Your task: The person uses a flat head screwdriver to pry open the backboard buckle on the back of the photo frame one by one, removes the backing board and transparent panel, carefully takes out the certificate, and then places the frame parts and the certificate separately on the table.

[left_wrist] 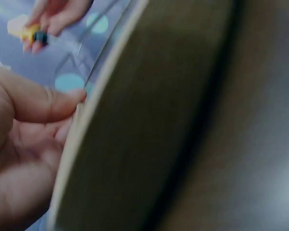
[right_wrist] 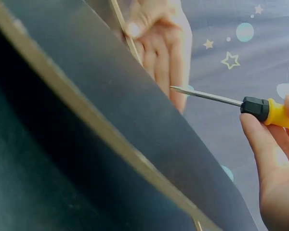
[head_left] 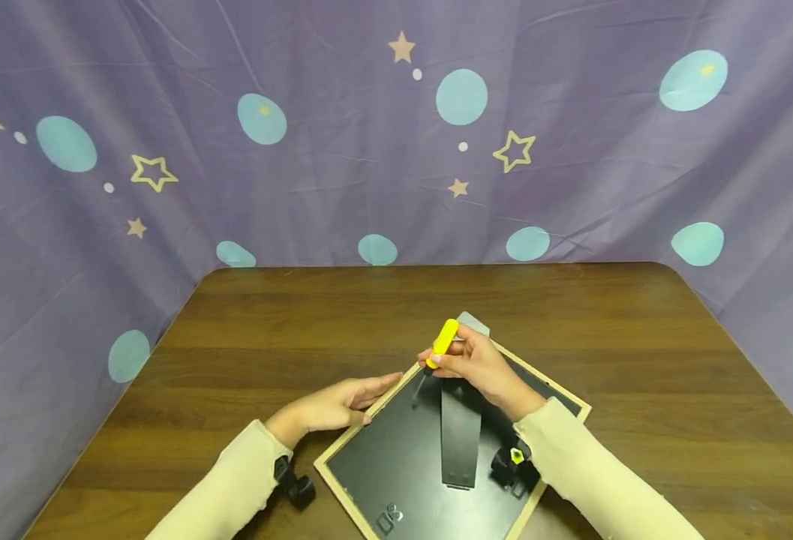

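A picture frame with a pale wooden rim lies back side up, its black backing board and black easel leg showing. My right hand holds a screwdriver by its yellow handle. The metal shaft slants down toward the backing near the frame's upper left side; whether the tip touches it I cannot tell. My left hand rests along that same side, fingers straight, with the thumb at the rim. The fingers of that hand also show in the right wrist view.
A flat grey piece lies at the frame's far corner, partly behind my right hand. Wrist cameras sit on both sleeves. The brown wooden table extends around the frame, and a purple patterned curtain hangs behind it.
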Tool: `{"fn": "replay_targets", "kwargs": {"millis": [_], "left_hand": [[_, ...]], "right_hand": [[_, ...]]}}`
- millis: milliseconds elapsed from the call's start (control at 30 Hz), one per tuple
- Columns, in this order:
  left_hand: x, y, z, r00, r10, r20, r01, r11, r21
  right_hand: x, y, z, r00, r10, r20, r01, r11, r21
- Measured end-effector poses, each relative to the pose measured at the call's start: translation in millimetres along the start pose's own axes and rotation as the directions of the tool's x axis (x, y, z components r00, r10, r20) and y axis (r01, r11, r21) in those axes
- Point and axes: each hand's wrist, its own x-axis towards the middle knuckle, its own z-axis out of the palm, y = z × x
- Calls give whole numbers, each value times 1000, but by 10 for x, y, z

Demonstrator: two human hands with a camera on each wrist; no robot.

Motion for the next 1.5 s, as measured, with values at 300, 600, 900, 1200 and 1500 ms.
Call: {"fn": "replay_targets", "kwargs": {"millis": [300, 600, 900, 1200, 1500], "left_hand": [[454, -17, -391, 983, -77, 168, 78, 997, -2], [259, 50, -333, 998, -51, 40, 49, 998, 30], [-316, 113, 233, 880, -114, -461, 134, 991, 11], [-401, 137, 637, 691, -187, -698, 74, 979, -189], [-286, -17, 316, 781, -131, -611, 61, 989, -134]], "right_hand": [[-41, 94, 35, 999, 11, 39, -13, 999, 50], [-102, 187, -11, 999, 20, 35, -24, 993, 115], [-127, 235, -124, 997, -18, 77, 1, 976, 217], [-147, 225, -232, 996, -40, 78, 17, 960, 280], [-183, 157, -280, 998, -25, 59, 8, 961, 277]]}}
